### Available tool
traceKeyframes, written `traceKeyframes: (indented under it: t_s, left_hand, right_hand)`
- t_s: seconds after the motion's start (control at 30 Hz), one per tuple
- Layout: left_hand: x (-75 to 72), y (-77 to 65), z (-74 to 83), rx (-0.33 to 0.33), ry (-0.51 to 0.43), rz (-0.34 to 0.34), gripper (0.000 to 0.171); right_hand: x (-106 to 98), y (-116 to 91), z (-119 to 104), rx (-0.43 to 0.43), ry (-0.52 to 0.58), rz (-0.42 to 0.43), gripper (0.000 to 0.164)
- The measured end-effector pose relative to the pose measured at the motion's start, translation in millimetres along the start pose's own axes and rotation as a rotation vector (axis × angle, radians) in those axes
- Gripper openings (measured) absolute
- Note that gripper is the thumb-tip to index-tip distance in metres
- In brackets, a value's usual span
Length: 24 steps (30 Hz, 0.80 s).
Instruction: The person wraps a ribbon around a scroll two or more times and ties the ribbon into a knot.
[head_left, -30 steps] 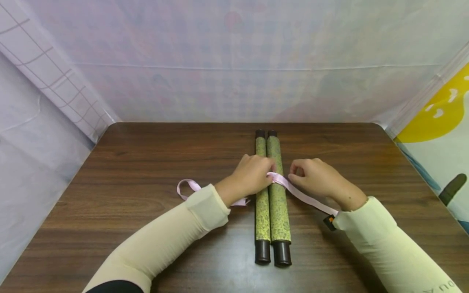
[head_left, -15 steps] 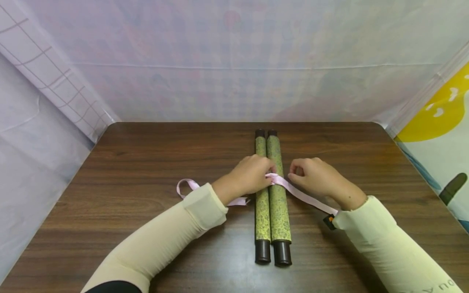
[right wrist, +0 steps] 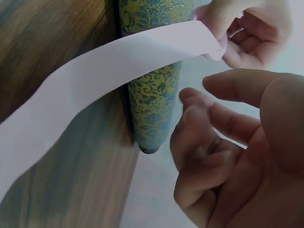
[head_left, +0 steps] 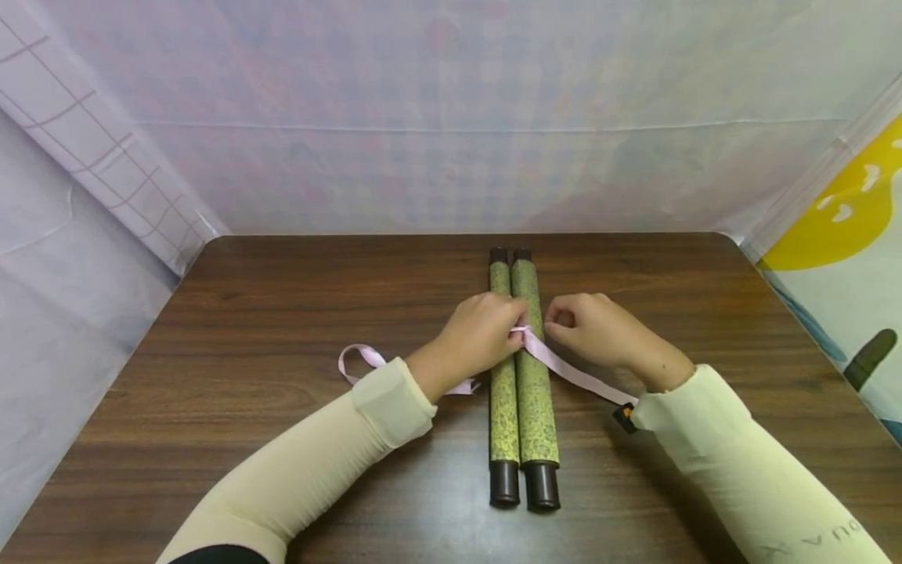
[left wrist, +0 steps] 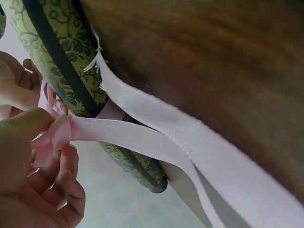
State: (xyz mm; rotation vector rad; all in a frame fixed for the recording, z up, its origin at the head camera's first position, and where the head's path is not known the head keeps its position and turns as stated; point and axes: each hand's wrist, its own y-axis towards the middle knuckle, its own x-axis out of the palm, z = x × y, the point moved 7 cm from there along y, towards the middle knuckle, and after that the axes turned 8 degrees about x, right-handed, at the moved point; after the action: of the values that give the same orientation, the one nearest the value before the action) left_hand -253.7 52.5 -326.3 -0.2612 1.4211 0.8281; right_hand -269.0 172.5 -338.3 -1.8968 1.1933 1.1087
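Two rolled scrolls, the left one (head_left: 503,419) and the right one (head_left: 538,419), lie side by side on the table, covered in yellow-green floral brocade with dark brown end caps. A pink ribbon (head_left: 581,379) goes round them. Above the scrolls, my left hand (head_left: 474,335) pinches the gathered ribbon (left wrist: 61,130) between thumb and fingers. Just right of the scrolls hovers my right hand (head_left: 604,333), its fingers (right wrist: 192,128) loosely bent, thumb and forefinger apart, nothing between them. One ribbon length runs below it toward the right wrist; the other, with a frayed end, lies left, partly behind my left forearm.
The brown wood-grain table (head_left: 282,313) meets a pale patterned sheet (head_left: 451,141) at its back edge. More sheeting hangs at both sides, with a yellow print (head_left: 838,211) on the right. A small black-and-orange object (head_left: 624,417) shows at the right cuff.
My right hand has shifted slightly left and away from me, nearer the scrolls. My left hand keeps its pinch on the ribbon, and the ribbon at the pinch looks narrower.
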Motion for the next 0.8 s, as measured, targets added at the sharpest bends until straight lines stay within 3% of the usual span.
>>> traceKeyframes:
  t_s: [0.27,0.8]
  left_hand:
    - [-2.6,0.0,3.1,0.045,0.036,0.053,0.010]
    - [-5.7,-0.8,6.2,0.073,0.008,0.103,0.012]
  right_hand:
    - [8,9,2,0.023,0.248,-0.133,0.017]
    - [20,12,3,0.059,0.539,-0.338,0.024]
